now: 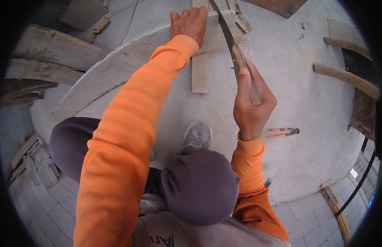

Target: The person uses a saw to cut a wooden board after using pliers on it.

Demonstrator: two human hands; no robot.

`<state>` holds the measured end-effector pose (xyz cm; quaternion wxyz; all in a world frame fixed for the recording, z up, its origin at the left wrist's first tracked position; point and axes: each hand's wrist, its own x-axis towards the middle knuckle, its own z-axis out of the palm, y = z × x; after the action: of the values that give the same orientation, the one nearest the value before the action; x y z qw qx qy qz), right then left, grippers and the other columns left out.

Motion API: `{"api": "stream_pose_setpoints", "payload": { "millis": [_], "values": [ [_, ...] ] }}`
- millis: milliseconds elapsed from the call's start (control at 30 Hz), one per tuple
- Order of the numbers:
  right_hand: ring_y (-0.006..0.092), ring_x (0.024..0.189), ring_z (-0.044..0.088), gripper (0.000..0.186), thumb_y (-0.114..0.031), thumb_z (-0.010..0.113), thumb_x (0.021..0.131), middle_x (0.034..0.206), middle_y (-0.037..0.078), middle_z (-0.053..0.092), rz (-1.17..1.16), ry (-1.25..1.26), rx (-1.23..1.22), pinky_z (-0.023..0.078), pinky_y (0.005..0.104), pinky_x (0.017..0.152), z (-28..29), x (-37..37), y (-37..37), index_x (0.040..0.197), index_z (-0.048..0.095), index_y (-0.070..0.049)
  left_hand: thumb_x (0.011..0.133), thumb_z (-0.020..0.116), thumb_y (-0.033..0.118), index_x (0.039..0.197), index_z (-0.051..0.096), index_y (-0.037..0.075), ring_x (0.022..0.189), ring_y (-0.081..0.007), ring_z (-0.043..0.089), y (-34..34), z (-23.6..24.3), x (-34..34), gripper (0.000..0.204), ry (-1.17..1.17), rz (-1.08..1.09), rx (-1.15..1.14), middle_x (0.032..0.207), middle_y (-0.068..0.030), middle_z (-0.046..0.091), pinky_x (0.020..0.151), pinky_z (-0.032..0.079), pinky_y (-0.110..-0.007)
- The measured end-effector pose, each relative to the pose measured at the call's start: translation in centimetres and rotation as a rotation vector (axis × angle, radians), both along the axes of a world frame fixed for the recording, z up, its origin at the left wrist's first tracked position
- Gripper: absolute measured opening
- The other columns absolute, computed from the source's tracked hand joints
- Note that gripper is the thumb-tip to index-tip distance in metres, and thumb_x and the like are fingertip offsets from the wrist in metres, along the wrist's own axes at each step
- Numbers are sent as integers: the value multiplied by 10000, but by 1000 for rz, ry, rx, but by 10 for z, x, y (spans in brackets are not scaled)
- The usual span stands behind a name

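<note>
Since the board [117, 68] slants from lower left up to the top middle, its right end is the edge that counts, and the saw [231, 41] crosses it right there. Blade's toothed side faces left; can't tell from this angle if it's sitting in a cut or just lying across. A wood block [200, 74] sticks out toward the person from under the board, just left of the saw.

Room-wise, the right side is the roomy one: grey floor [302, 164] runs from the saw handle out to two curved bars [347, 78] well off to the right, with pliers [285, 132] lying in between, near the right wrist. Far side's tighter, with scraps [243, 22] just beside the blade. Over on the left, planks [55, 47] come up near the board's long far edge.

So the board is out ahead of the person, under the left hand [189, 26] and just beyond the right hand [255, 105]. Left one is palm down on top near the right end, fingers a bit apart and reaching over the far edge, pressing rather than gripping as far as I can see. That arm's stretched long. Right one is wrapped snugly around the saw handle, thumb along the near side, index finger pointing up it, elbow in closer. One shoe [198, 135] points at the block, right knee [199, 187] behind it.
</note>
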<state>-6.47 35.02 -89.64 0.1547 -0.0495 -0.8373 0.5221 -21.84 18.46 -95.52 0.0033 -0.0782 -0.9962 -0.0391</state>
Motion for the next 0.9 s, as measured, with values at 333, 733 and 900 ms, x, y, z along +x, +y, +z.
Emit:
{"api": "stream_pose_setpoints", "payload": {
  "millis": [333, 733, 900],
  "values": [
    [109, 671, 700, 321, -53, 652, 950, 937, 211, 772, 31, -75, 114, 528, 226, 618, 11, 29, 11, 1242, 684, 75, 777, 814, 194, 1296, 553, 76, 1118, -308, 604, -5, -14, -10, 592, 73, 33, -5, 1155, -116, 658, 1008, 390, -494],
    [141, 704, 732, 321, -28, 609, 960, 949, 238, 768, 21, -71, 162, 538, 228, 615, 15, 90, 22, 1245, 673, 106, 751, 885, 191, 1151, 513, 111, 1160, -270, 578, -11, 2, -12, 552, -93, 41, 5, 1155, -58, 647, 981, 340, -468],
    [60, 606, 602, 306, -51, 656, 958, 856, 150, 761, -13, -41, -20, 474, 204, 569, 5, -7, 2, 1237, 693, 70, 749, 885, 201, 1162, 512, 111, 1169, -268, 574, -4, 5, -10, 564, -92, -17, 43, 1175, -62, 642, 987, 336, -463]
  ]
}}
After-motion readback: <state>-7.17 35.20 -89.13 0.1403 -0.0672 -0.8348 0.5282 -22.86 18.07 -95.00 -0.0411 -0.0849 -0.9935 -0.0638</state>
